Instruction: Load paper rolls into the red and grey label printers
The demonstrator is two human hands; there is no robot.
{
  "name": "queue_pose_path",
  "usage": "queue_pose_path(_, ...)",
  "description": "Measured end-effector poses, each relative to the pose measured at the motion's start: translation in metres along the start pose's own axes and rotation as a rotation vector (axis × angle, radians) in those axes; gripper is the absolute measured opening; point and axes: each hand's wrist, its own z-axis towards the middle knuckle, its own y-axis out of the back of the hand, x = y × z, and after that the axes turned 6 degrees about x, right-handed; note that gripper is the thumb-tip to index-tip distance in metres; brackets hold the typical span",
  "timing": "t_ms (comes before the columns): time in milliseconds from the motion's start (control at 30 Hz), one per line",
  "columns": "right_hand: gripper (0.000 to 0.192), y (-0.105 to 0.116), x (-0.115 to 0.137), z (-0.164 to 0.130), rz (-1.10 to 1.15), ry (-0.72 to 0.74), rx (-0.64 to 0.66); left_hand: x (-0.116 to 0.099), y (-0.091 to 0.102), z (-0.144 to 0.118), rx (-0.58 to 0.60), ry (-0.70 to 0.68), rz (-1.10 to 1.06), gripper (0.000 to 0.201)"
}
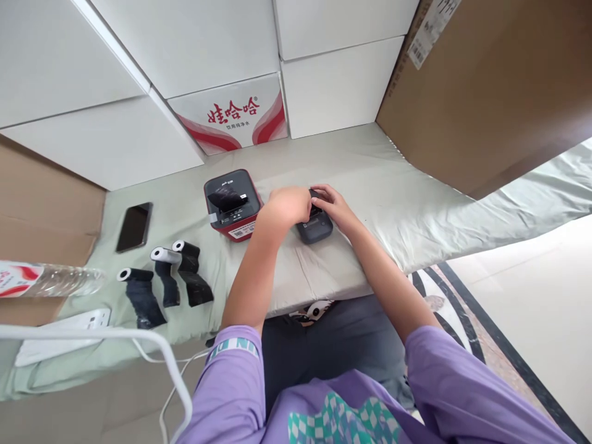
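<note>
A small dark grey label printer [316, 230] sits on the cloth-covered surface in front of me. My right hand [333, 205] curls around its far right side, gripping it. On the printer's left, my left hand [287, 205] is closed, knuckles up, at the upper part; its fingertips and whatever they pinch are hidden. Just left of that stands a red box with a black top [245, 225], on which a black strip [226, 198] lies. Farther left are a black roll [135, 275], a white-cored roll [165, 255] and another black roll [187, 248], each with a dark strip unrolled.
A phone [134, 227] lies at the left, near a water bottle [65, 280] and a white flat device [65, 336]. A white curved bar [161, 348] crosses the lower left. White cartons [222, 46] line the back; a large brown carton [485, 92] stands right.
</note>
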Motion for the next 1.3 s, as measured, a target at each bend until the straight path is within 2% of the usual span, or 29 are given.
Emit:
queue_pose_path(167, 0.04, 0.001, -0.003, 0.001, 0.009, -0.006, -0.01, 0.005, 0.003, -0.012, -0.015, 0.0, -0.058, 0.023)
queue_pose_path(267, 0.034, 0.002, -0.006, 0.003, -0.01, -0.017, -0.016, 0.013, 0.003, -0.011, -0.025, -0.062, -0.121, 0.017)
queue_pose_path(367, 0.038, 0.003, -0.008, 0.005, -0.005, -0.023, 0.002, 0.027, -0.001, -0.001, -0.052, -0.102, -0.186, 0.02)
queue_pose_path(533, 0.044, 0.006, -0.009, 0.006, 0.024, -0.046, 0.01, 0.046, -0.009, 0.021, -0.078, 0.056, -0.208, 0.034)
queue_pose_path(767, 0.05, 0.01, -0.008, 0.006, 0.072, -0.098, 0.04, 0.052, -0.014, 0.032, -0.017, 0.071, -0.324, 0.051)
queue_pose_path(867, 0.052, 0.011, -0.008, 0.007, 0.064, -0.117, 0.056, 0.056, -0.019, 0.042, -0.026, 0.055, -0.373, 0.05)
queue_pose_path(1000, 0.056, 0.013, -0.007, 0.007, 0.068, -0.129, 0.1, 0.06, -0.027, 0.06, -0.092, 0.045, -0.563, 0.043)
queue_pose_path(1133, 0.06, 0.015, -0.005, 0.006, 0.073, -0.12, 0.154, 0.055, -0.03, 0.067, -0.079, 0.1, -0.782, 0.038)
queue_pose_path(1300, 0.058, 0.015, -0.006, 0.006, 0.075, -0.12, 0.167, 0.048, -0.029, 0.057, -0.038, 0.096, -0.555, 0.037)
